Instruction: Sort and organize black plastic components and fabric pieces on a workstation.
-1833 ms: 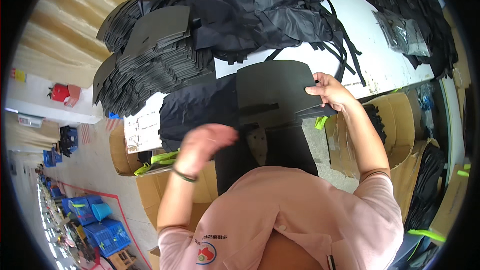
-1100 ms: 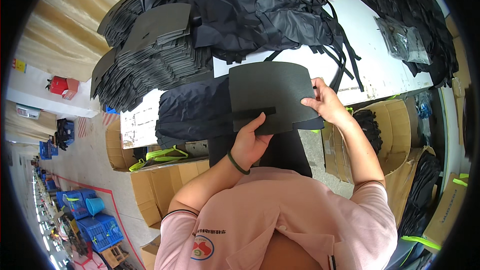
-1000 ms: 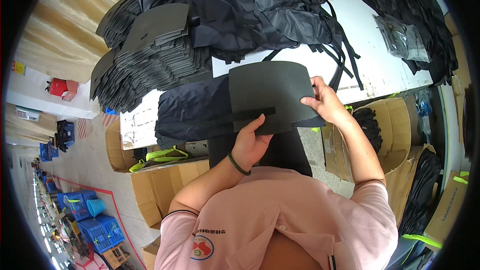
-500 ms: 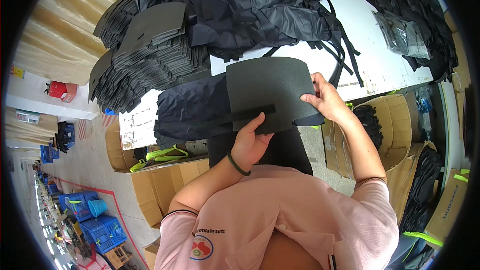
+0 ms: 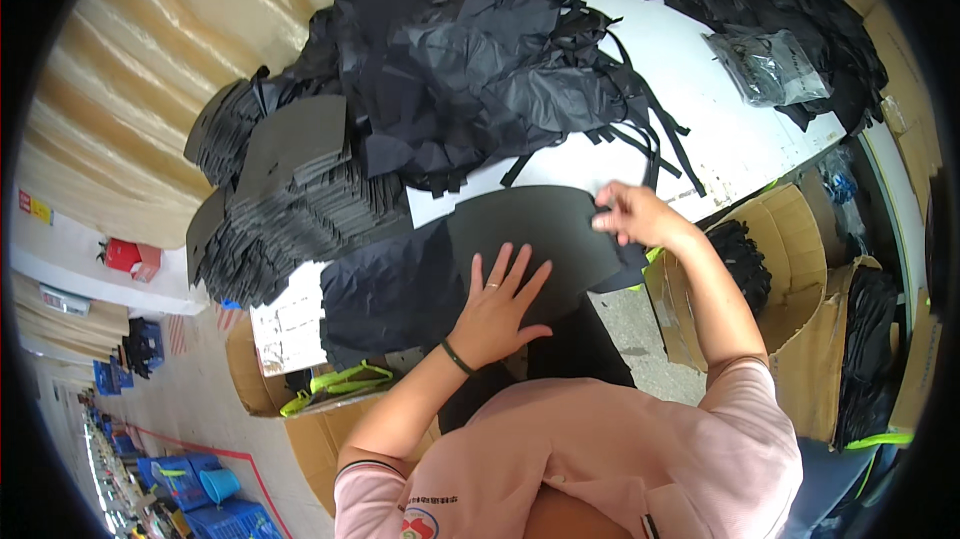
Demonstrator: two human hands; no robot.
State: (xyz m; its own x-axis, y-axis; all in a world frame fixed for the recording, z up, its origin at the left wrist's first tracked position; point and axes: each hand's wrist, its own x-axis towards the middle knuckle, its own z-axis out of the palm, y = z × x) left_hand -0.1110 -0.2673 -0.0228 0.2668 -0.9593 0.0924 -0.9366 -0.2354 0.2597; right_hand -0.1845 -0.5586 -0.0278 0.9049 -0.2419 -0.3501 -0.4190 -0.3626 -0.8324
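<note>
A dark grey foam-like panel (image 5: 545, 229) with a curved far edge lies at the table's near edge, on top of a black fabric piece (image 5: 385, 284) that shows to its left and at its lower right corner. My left hand (image 5: 500, 304) rests flat on the panel's near part, fingers spread and holding nothing. At the panel's upper right edge, the bent fingers of my right hand (image 5: 630, 214) pinch it. Where those fingertips meet the edge is partly hidden. The dark strip seen on the panel earlier is not visible now.
Stacked grey panels (image 5: 300, 139) stand at the left of the white table (image 5: 690, 109). Behind lies a heap of black fabric pieces (image 5: 480, 69) with straps. A clear plastic bag (image 5: 770, 69) sits farther right. Open cardboard boxes (image 5: 790, 239) flank me below table height.
My left hand has opened from beside the dark strip and now lies spread on the panel. My right hand has shifted to the panel's upper corner. The whole view has tilted upward.
</note>
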